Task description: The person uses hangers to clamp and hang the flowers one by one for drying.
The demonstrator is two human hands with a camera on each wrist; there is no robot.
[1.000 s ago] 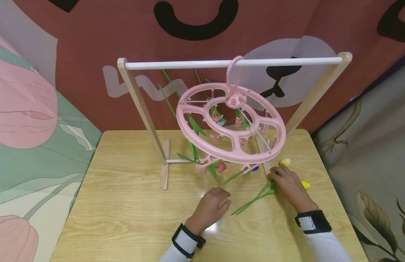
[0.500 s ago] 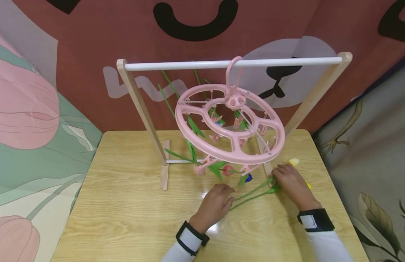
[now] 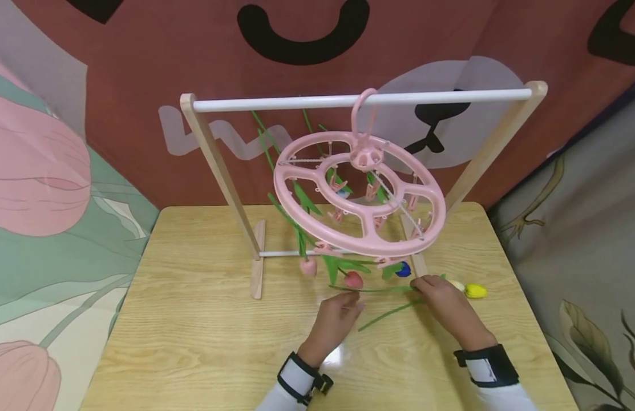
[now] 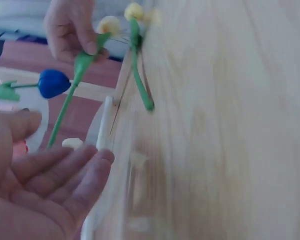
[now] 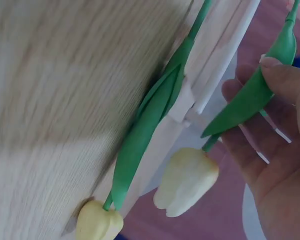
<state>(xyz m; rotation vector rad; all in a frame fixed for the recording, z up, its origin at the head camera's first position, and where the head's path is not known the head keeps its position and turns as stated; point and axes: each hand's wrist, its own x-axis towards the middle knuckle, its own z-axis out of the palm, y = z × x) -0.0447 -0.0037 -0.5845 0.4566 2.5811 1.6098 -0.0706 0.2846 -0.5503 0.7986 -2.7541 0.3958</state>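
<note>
My right hand (image 3: pixel 451 314) pinches the stem and leaf of an artificial white tulip (image 5: pixel 187 182), raised off the table. Its green stem points left toward my left hand (image 3: pixel 332 325). In the left wrist view, the left fingers are spread and extended near that stem's end, apart from it. A yellow tulip (image 3: pixel 475 291) lies on the wooden table below the right hand. Above the hands, a round pink clip hanger (image 3: pixel 369 224) carries clipped tulips: a blue tulip (image 3: pixel 403 269), a red tulip (image 3: pixel 354 279) and a pale pink tulip (image 3: pixel 308 267) hang along its near side.
The hanger hooks over the white bar (image 3: pixel 271 103) of a rack with wooden posts (image 3: pixel 219 165). Bare clips and more green stems hang at the hanger's middle and back. A printed curtain (image 3: pixel 317 74) stands behind the table (image 3: pixel 194 342).
My right hand has lifted the white tulip off the yellow one, and its stem has swung up toward the hanger. The left hand has shifted slightly right. The hanging tulips have swayed.
</note>
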